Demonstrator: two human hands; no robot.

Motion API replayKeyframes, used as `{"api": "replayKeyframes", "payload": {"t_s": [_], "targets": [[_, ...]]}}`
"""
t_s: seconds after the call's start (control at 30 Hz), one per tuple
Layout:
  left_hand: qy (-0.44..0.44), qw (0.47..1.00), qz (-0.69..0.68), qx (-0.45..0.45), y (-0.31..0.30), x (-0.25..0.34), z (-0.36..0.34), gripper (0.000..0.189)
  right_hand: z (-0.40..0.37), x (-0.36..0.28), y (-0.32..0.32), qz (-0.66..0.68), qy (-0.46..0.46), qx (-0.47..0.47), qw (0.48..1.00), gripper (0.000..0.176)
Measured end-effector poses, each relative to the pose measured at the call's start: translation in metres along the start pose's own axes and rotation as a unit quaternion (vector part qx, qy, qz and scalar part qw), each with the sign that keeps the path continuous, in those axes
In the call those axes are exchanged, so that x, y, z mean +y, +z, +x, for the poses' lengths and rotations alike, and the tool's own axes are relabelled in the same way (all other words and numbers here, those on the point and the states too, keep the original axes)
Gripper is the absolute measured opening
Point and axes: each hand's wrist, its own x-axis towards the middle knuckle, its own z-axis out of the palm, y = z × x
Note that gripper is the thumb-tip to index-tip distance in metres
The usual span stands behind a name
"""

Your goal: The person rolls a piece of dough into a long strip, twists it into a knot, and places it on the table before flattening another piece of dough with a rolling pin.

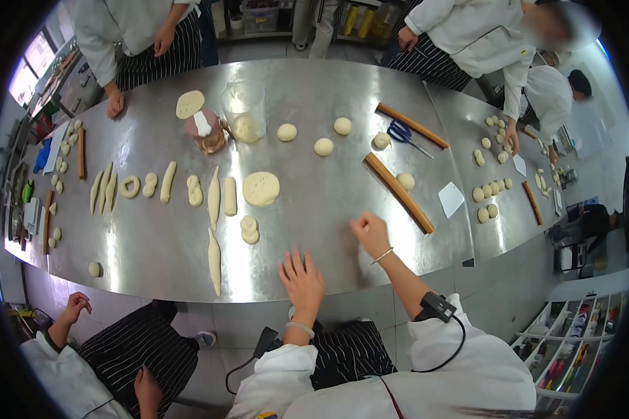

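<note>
My left hand (303, 281) lies with its fingers spread on the front of the steel table (314, 202), nothing in it. To its right, my right hand (370, 234) is curled closed over the tabletop; whether anything is inside the fingers is hidden. Left of my hands are a knotted dough piece (249, 229), a flat dough round (261, 189), a short dough roll (230, 195) and long tapered dough strips (214, 262). Beyond my right hand lies a wooden rolling pin (400, 193) with a dough ball (405, 181) beside it. A white scraper (451, 200) is farther right.
Blue-handled scissors (400, 130) and a second rolling pin (412, 126) lie at the back right. A clear container (244, 112) and a pink-lidded jar (205, 133) stand at the back. Co-workers stand across the table, at right and at my left (119, 349).
</note>
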Motion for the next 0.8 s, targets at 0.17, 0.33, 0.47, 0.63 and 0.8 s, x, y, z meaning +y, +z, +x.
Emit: {"api": "replayKeyframes", "payload": {"t_s": [0.17, 0.33, 0.47, 0.63, 0.8], "targets": [[-0.007, 1.0, 0.014, 0.015, 0.004, 0.002, -0.002, 0.046, 0.077, -0.11, -0.098, 0.185, -0.205, 0.265, 0.924, 0.02], [-0.019, 1.0, 0.019, 0.006, 0.0, 0.006, 0.0, 0.045, 0.126, -0.069, -0.046, -0.072, -0.361, 0.216, 0.904, 0.028], [-0.027, 0.999, 0.023, 0.015, 0.002, 0.007, 0.011, 0.044, 0.112, 0.007, 0.007, -0.256, -0.294, 0.035, 0.92, 0.044], [-0.042, 0.999, 0.012, 0.016, -0.001, 0.009, 0.003, 0.042, 0.185, -0.015, 0.004, -0.113, -0.233, 0.015, 0.966, 0.049], [-0.061, 0.998, 0.011, 0.016, -0.001, 0.012, 0.004, 0.041, 0.239, -0.026, 0.066, -0.33, -0.228, -0.232, 0.886, 0.039]]}}
